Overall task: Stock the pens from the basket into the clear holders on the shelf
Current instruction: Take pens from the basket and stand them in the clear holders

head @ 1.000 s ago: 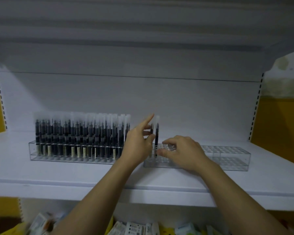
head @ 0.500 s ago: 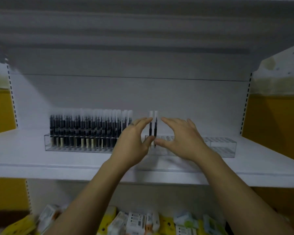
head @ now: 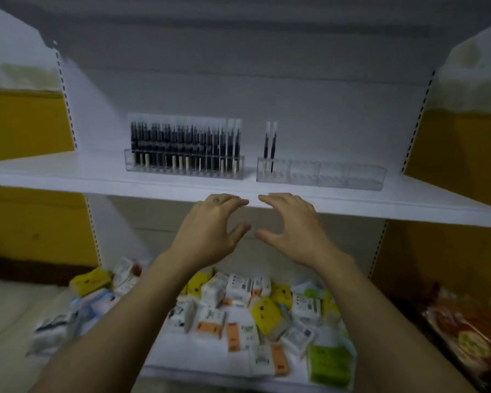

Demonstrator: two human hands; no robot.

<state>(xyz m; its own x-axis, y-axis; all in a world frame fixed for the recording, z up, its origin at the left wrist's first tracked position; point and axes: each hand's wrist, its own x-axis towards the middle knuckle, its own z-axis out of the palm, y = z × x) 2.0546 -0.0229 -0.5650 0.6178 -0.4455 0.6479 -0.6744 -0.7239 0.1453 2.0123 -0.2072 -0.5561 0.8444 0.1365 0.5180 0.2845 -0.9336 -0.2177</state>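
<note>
The white shelf (head: 68,173) runs across the whole rack, and its front edge passes just behind the fingertips of both hands. Below it, at six o'clock from the hands, a lower shelf carries a loose heap of small packets (head: 238,304) in white, yellow, orange and green, partly hidden by the two bare forearms reaching up over them. At four o'clock lie some red-orange wrapped goods (head: 471,333), too blurred to name.

The left hand (head: 210,231) and the right hand (head: 292,231) are raised side by side, backs towards me, fingers spread wide and gently curved, thumbs pointing at each other with a small gap between. Neither holds anything or touches the holders.

On the shelf at eleven o'clock stands a clear holder (head: 183,167) packed with upright black pens. Just beside it, at one o'clock, a second clear holder (head: 338,178) has only two pens (head: 270,143), upright at its left end.
</note>
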